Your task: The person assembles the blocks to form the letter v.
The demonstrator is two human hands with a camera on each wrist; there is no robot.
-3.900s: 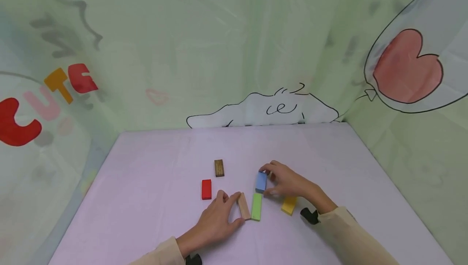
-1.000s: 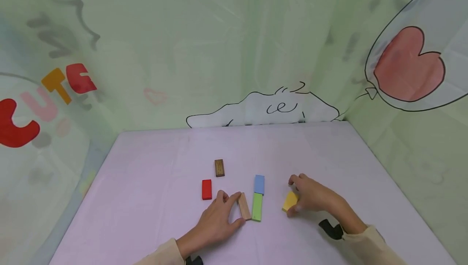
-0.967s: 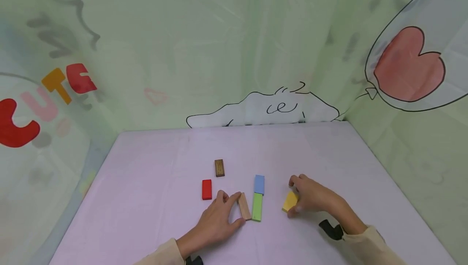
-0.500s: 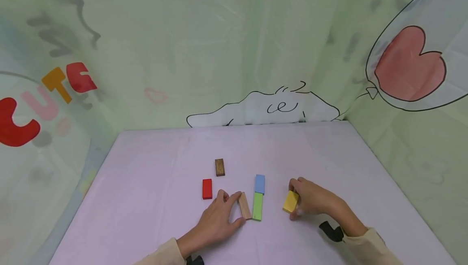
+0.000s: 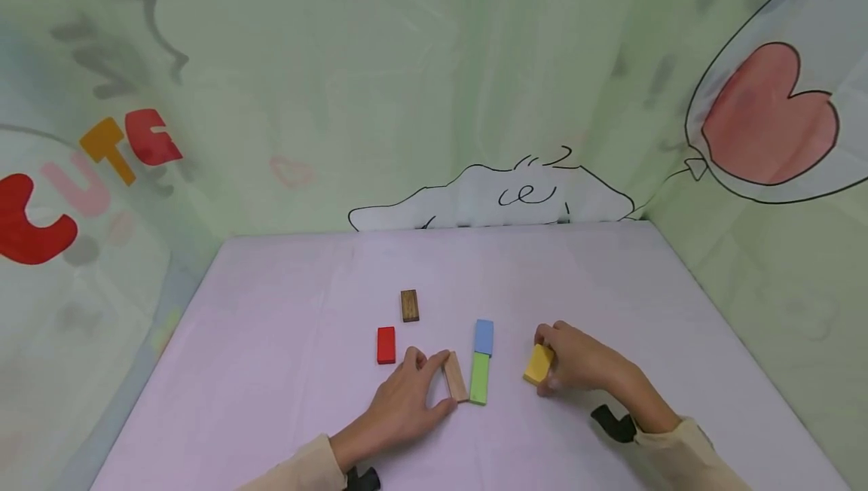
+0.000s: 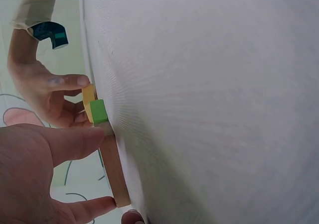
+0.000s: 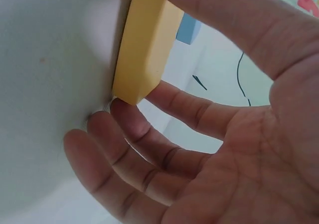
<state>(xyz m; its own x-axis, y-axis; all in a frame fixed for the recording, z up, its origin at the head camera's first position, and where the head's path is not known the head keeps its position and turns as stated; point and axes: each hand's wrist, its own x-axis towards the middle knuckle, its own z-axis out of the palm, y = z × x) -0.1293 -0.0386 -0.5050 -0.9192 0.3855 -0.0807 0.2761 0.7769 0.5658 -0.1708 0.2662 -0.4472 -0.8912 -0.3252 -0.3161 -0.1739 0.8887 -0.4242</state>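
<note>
My left hand (image 5: 405,404) pinches a plain wooden block (image 5: 456,376) end to end, thumb at its near end and index finger at its far end; the left wrist view shows the same hold. Just right of it lies a green block (image 5: 479,379), with a blue block (image 5: 484,337) meeting its far end. Further right, my right hand (image 5: 576,358) holds a yellow block (image 5: 539,364) between thumb and fingers. In the right wrist view the thumb lies at one end of the yellow block (image 7: 144,45) and fingertips touch the other, low against the cloth.
A red block (image 5: 386,345) lies beyond and left of my left hand, and a dark brown block (image 5: 410,306) lies farther back. A pale cloth covers the table (image 5: 291,325). Printed fabric walls (image 5: 407,99) rise behind it and at both sides.
My right hand has left the blue block, which now lies against the green one, and has moved right to grip the yellow block. My left hand stays on the wooden block.
</note>
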